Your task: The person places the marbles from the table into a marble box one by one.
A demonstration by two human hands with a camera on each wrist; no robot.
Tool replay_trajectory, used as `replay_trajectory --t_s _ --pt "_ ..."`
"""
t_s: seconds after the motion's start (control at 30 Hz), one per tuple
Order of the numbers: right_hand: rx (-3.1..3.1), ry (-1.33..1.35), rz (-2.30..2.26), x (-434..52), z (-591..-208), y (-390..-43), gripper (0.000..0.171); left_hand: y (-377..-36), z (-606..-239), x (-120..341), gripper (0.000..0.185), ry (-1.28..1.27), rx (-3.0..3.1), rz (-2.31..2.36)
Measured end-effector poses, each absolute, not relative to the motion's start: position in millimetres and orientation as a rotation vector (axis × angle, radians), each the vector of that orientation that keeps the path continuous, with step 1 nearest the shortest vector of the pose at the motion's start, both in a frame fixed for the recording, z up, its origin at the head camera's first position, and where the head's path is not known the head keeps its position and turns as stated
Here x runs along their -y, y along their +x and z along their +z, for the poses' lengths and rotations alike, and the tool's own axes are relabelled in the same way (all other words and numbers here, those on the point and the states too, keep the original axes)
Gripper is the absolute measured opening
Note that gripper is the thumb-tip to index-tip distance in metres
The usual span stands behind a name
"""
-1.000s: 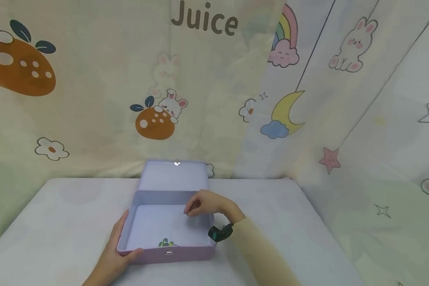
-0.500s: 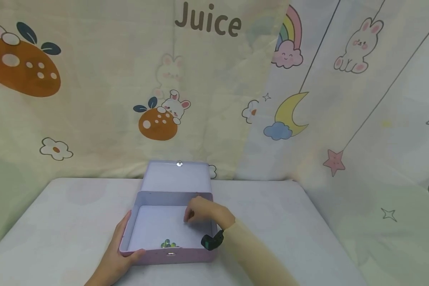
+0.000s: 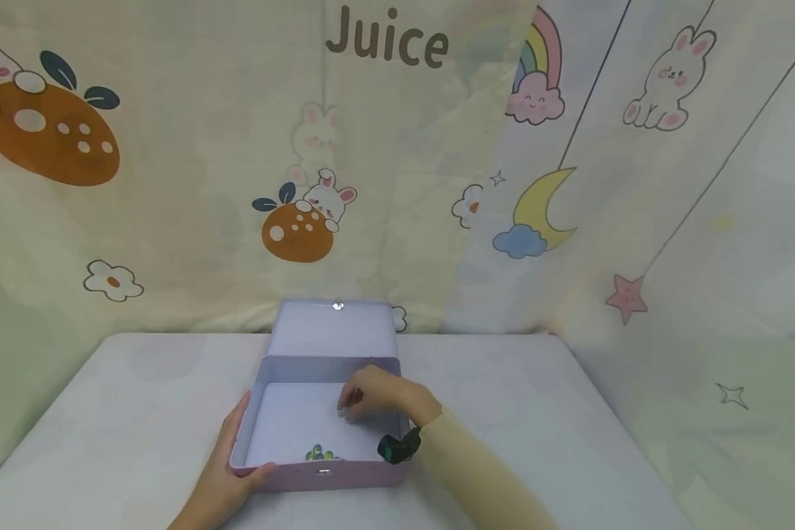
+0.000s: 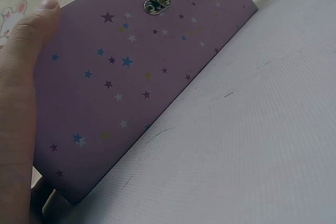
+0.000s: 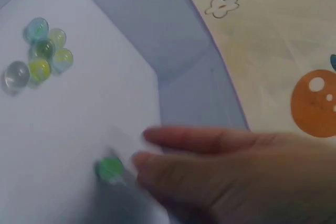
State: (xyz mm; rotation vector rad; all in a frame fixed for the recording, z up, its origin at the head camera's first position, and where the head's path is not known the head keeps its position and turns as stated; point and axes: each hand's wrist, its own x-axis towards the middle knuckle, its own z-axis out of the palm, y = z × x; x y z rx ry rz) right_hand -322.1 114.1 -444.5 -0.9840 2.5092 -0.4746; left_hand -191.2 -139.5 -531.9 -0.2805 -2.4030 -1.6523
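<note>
A lilac box [image 3: 351, 477] with a raised lid [image 3: 334, 330] stands on the table; small stars dot its outer wall [image 4: 131, 77]. My left hand [image 3: 221, 467] grips its near left corner, thumb on the front wall. Inside, over the right half of the floor, is my right hand [image 3: 380, 391]. In the right wrist view, a green marble [image 5: 111, 169] is just off the tips of my right hand [image 5: 226, 174], whose thumb and finger are parted. Several glass marbles [image 5: 43, 49], green, yellow, bluish and colourless, lie clustered by the front wall.
The white table [image 3: 517, 412] reaches past the box on both sides. Behind it hangs a printed cloth [image 3: 404, 184] with rabbits, a moon and stars. A metal catch [image 3: 324, 472] sits on the box's front, and a black band [image 3: 399, 446] is on my right wrist.
My right hand has come down from near the box's rim to its floor, and its fingers have parted from the green marble. My left hand keeps its hold on the box.
</note>
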Motion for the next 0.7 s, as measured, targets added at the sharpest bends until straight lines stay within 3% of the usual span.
replay_trajectory --t_s 0.2,0.43,0.7 --pt "-2.562 -0.967 -0.865 -138 -424 -314 0.020 -191 -532 142 0.106 -0.242 2.434 -1.654" --pt "-2.735 -0.803 -1.050 -202 -408 -291 0.022 -193 -533 136 0.106 -0.232 2.475 -1.652" --pt "-2.838 -0.455 -0.943 -254 -430 -282 0.023 -193 -531 143 0.107 -0.268 2.431 -1.646"
